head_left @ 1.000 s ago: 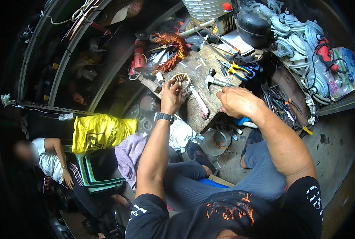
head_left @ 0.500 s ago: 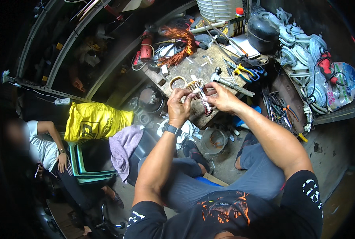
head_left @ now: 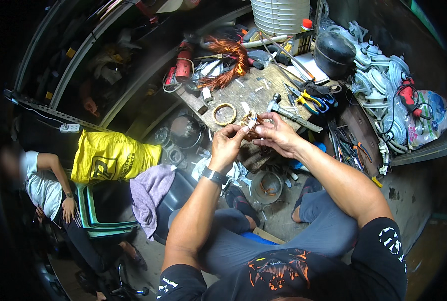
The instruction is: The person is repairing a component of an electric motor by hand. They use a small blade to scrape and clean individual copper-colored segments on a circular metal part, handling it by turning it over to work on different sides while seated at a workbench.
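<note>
Over the near edge of the wooden workbench (head_left: 257, 80), both hands hold a small copper-coloured coil piece (head_left: 251, 120) with white bits on it. My left hand (head_left: 227, 145) pinches its left side between thumb and fingers. On the other side, my right hand (head_left: 279, 134) grips it with thumb and bent fingers. Those fingers hide much of the piece, so its full shape cannot be made out. A tan ring (head_left: 225, 124) lies on the bench just beyond my left hand. Beyond my right hand rests a hammer (head_left: 292, 115), its handle pointing right.
Loose copper wire (head_left: 239, 59) and a red power tool (head_left: 184, 62) lie at the back left. Yellow-blue pliers (head_left: 308, 104) and a black rounded housing (head_left: 335, 52) are at right. A bucket (head_left: 254, 189) stands below. Someone sits at far left (head_left: 45, 175) beside a yellow sack (head_left: 116, 155).
The coil piece has turned in my hands and shows less below my fingers. My right fingers have shifted around it. The view has shifted slightly; the ring now shows apart from the piece.
</note>
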Action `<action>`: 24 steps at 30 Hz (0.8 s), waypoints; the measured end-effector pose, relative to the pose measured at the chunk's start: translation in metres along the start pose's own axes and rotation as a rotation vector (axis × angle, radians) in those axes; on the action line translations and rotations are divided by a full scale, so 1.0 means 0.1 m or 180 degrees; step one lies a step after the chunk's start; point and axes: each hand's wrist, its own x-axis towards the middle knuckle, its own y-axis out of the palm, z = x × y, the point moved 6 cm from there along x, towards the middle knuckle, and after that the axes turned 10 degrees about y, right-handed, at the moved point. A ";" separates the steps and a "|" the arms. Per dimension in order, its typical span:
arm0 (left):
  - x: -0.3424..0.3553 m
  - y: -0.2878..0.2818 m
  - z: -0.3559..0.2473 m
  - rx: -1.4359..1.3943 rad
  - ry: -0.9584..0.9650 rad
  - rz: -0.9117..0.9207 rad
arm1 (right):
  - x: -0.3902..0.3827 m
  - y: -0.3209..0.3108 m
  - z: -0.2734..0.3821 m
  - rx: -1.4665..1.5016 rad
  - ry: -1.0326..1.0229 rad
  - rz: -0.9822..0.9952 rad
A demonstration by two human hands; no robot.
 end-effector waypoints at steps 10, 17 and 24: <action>-0.03 -0.02 0.31 -0.1193 -0.0563 -0.0588 | 0.14 0.04 0.02 -0.0952 -0.0549 -0.0448; -0.03 0.02 0.14 -0.1110 -0.0398 -0.0668 | 0.12 -0.01 0.03 -0.1125 -0.0613 -0.0497; 0.07 0.02 0.05 0.1269 0.0205 0.0417 | 0.00 -0.01 0.34 -0.3059 -0.1157 -0.0786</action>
